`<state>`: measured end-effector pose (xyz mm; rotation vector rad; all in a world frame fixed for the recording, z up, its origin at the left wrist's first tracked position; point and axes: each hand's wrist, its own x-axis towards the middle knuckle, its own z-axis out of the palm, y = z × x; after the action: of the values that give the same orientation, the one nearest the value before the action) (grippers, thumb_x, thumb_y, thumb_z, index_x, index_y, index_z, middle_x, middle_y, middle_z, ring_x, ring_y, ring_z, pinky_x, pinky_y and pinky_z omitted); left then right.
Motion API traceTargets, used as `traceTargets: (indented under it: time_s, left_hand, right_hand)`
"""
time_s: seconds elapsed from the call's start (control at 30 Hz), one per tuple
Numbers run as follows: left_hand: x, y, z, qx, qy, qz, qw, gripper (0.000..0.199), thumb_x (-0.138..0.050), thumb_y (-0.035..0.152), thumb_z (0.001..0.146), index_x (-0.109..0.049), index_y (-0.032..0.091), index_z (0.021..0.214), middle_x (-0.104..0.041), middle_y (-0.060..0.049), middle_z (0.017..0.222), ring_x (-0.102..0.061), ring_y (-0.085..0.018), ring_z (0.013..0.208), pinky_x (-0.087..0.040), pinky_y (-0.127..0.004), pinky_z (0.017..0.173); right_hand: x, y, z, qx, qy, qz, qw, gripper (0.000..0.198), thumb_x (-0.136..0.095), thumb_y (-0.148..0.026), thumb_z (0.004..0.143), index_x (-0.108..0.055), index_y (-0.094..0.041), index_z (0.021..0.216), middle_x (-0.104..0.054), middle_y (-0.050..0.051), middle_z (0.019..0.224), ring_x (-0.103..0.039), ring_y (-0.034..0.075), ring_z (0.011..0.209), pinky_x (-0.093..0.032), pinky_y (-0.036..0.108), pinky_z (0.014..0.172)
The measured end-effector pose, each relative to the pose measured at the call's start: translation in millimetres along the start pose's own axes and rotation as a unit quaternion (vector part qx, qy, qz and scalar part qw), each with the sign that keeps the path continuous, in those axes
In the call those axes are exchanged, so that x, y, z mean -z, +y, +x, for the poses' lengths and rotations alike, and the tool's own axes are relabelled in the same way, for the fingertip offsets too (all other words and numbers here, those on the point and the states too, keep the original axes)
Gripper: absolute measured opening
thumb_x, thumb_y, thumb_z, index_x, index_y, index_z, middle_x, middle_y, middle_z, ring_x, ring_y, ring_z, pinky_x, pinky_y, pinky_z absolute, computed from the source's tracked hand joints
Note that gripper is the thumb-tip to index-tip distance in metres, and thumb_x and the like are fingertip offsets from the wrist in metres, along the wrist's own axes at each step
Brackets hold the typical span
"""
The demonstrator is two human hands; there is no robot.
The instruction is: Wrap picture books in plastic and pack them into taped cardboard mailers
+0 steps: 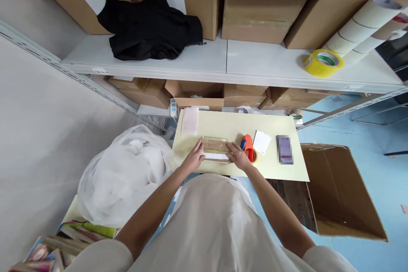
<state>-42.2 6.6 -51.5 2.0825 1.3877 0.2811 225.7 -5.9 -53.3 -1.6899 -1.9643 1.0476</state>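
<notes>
A small cardboard box [216, 144] with shiny tape across it and a white strip along its near side lies on the pale yellow table [219, 125]. My left hand [193, 157] grips its left end, fingers on the top edge. At the opposite end, my right hand [238, 156] holds the box with thumb and fingers. Just right of that hand sits an orange-red tape dispenser [249, 148], with something blue beside it. White paper cards [262, 142] lie farther right. The underside of the box is hidden.
A pale pink sheet [190, 121] and a blurred purple item [284, 149] lie on the table. A large open carton [342, 187] stands right, a bulky white plastic bag [124, 174] left. The shelf [255, 57] ahead carries cartons, black cloth [153, 25] and yellow tape [323, 63].
</notes>
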Motion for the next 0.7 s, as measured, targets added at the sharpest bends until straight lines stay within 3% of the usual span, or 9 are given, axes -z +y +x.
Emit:
traceTargets:
  time_s: [0.13, 0.23, 0.3, 0.4, 0.47, 0.57, 0.7]
  left_hand:
    - [-4.5, -2.8, 2.0, -0.008, 0.022, 0.070, 0.997, 0.050, -0.039, 0.029, 0.090, -0.037, 0.016, 0.139, -0.025, -0.014, 0.152, -0.015, -0.029, 0.142, -0.027, -0.049, 0.110]
    - [-4.5, -1.4, 0.1, -0.022, 0.027, 0.119, 0.992, 0.050, -0.038, 0.026, 0.090, -0.036, 0.018, 0.140, -0.027, -0.013, 0.151, -0.013, -0.029, 0.142, -0.019, -0.053, 0.111]
    - [-4.7, -1.7, -2.0, -0.034, 0.019, 0.123, 0.992, 0.053, -0.038, 0.027, 0.090, -0.031, 0.017, 0.142, -0.028, -0.014, 0.151, -0.016, -0.028, 0.142, -0.019, -0.051, 0.112]
    - [-7.3, -4.8, -3.8, -0.042, 0.009, 0.116, 0.992, 0.061, -0.042, 0.038, 0.089, -0.027, 0.013, 0.144, -0.027, -0.016, 0.151, -0.017, -0.030, 0.141, -0.021, -0.050, 0.111]
    - [-10.3, -7.2, -3.6, -0.051, 0.005, 0.109, 0.993, 0.065, -0.044, 0.042, 0.089, -0.027, 0.011, 0.143, -0.026, -0.018, 0.151, -0.016, -0.030, 0.141, -0.023, -0.049, 0.111]
    - [-14.9, -9.6, -2.6, -0.058, 0.006, 0.102, 0.993, 0.065, -0.044, 0.043, 0.089, -0.027, 0.011, 0.143, -0.026, -0.020, 0.150, -0.016, -0.031, 0.141, -0.027, -0.048, 0.110]
    - [-17.6, -10.3, -3.7, -0.062, 0.009, 0.105, 0.992, 0.064, -0.048, 0.041, 0.088, -0.029, 0.012, 0.142, -0.027, -0.020, 0.150, -0.017, -0.031, 0.141, -0.029, -0.047, 0.109]
  right_hand:
    - [-11.4, -3.1, -1.1, -0.042, 0.040, -0.016, 0.998, 0.049, -0.047, -0.031, 0.087, -0.044, -0.031, 0.136, -0.040, 0.009, 0.142, -0.041, 0.027, 0.130, -0.045, 0.043, 0.097]
    - [-11.9, -4.4, -8.0, -0.037, 0.061, -0.031, 0.997, 0.047, -0.045, -0.034, 0.088, -0.045, -0.029, 0.135, -0.038, 0.010, 0.144, -0.041, 0.027, 0.129, -0.044, 0.043, 0.096]
    - [-8.7, 1.2, -15.8, -0.041, 0.110, -0.036, 0.992, 0.046, -0.042, -0.038, 0.089, -0.047, -0.024, 0.132, -0.041, 0.012, 0.141, -0.041, 0.027, 0.128, -0.041, 0.044, 0.099]
    - [-3.7, 18.2, -24.8, -0.128, 0.216, -0.047, 0.967, 0.044, -0.037, -0.045, 0.089, -0.055, -0.017, 0.118, -0.056, 0.016, 0.120, -0.050, 0.029, 0.116, -0.043, 0.048, 0.093]
    - [-3.3, 29.1, -23.4, -0.191, 0.215, -0.057, 0.956, 0.039, -0.045, -0.047, 0.084, -0.061, -0.016, 0.100, -0.063, 0.016, 0.100, -0.056, 0.030, 0.103, -0.047, 0.046, 0.084]
    - [-7.8, 36.4, -10.1, -0.264, 0.163, -0.061, 0.949, 0.028, -0.062, -0.044, 0.072, -0.061, -0.017, 0.078, -0.063, 0.015, 0.079, -0.061, 0.031, 0.086, -0.048, 0.042, 0.074]
    - [-6.6, 31.3, 1.4, -0.297, 0.188, -0.057, 0.934, 0.018, -0.061, -0.033, 0.070, -0.059, -0.016, 0.074, -0.061, 0.014, 0.069, -0.062, 0.029, 0.073, -0.046, 0.041, 0.066]
